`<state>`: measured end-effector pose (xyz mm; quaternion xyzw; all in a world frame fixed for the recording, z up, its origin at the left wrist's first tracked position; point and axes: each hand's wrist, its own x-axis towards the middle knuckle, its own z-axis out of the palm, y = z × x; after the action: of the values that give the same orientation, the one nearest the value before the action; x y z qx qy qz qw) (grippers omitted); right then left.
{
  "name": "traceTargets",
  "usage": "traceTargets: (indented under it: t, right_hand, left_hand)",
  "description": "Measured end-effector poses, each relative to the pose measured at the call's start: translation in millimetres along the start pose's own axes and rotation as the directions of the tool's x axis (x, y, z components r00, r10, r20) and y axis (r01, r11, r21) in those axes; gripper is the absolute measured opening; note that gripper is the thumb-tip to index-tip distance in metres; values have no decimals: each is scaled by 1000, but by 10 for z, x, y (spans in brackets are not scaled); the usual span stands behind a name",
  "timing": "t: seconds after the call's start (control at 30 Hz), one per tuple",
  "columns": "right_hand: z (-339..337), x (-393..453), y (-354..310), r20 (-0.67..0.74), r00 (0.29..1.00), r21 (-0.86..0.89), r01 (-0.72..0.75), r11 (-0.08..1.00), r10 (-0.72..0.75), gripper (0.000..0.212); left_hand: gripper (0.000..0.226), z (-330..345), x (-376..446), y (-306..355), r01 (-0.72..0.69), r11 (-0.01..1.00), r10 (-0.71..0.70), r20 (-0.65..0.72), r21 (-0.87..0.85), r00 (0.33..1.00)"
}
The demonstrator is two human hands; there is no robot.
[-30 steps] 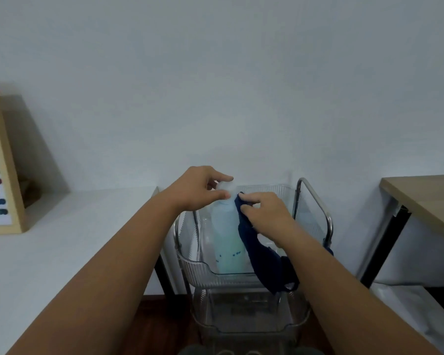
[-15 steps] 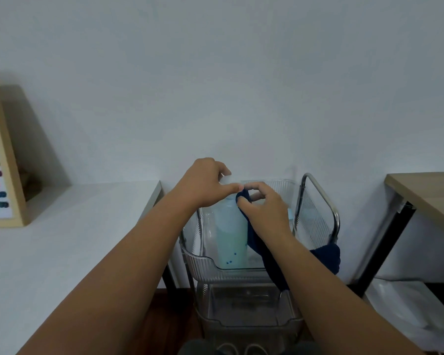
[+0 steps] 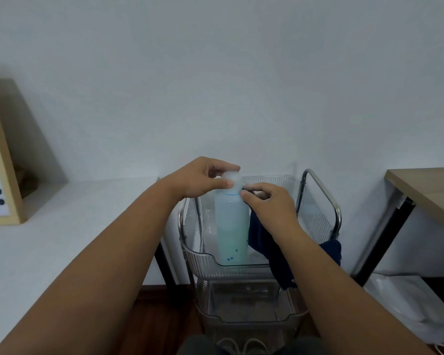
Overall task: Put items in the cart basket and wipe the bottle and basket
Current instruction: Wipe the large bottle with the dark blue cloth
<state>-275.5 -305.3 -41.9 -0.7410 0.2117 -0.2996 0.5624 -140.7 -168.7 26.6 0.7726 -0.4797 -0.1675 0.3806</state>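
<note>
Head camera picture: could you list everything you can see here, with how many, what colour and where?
bottle: one, pale blue with a white cap, upright in the top basket
top basket: one, clear ribbed plastic, upper level of the cart
lower basket: one, clear plastic, beneath the top one
cart frame: one, silver metal tubing, around the baskets
cloth: one, dark blue, hanging from the right hand over the top basket's front edge
white table: one, left of the cart
wooden-framed board: one, light wood with coloured swatches, on the white table
wooden desk: one, tan top with black legs, at right
left hand: one, grip on the bottle's cap
right hand: one, holds the cloth at the bottle's neck
</note>
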Motion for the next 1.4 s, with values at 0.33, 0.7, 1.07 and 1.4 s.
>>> traceTargets:
  t: [0.33, 0.7, 1.07, 1.4]
  right_hand:
    - [-92, 63, -88, 88, 991, 42, -104, 994, 100, 6]
    - [-136, 65, -155, 138, 987, -52, -79, 995, 86, 10]
    - [-222, 61, -308, 224, 959, -177, -137, 975, 175, 21]
    - [-187, 5, -324, 209, 966, -257, -96, 962, 152, 26]
  left_hand:
    - [37, 266, -18, -71, -59, 993, 93, -358, 105, 929]
    - [43, 117, -38, -46, 33, 999, -37, -171, -25, 985]
    - [42, 272, -47, -115, -52, 992, 14, -302, -119, 953]
    - [47, 306, -135, -228, -74, 971, 10, -271, -229, 963]
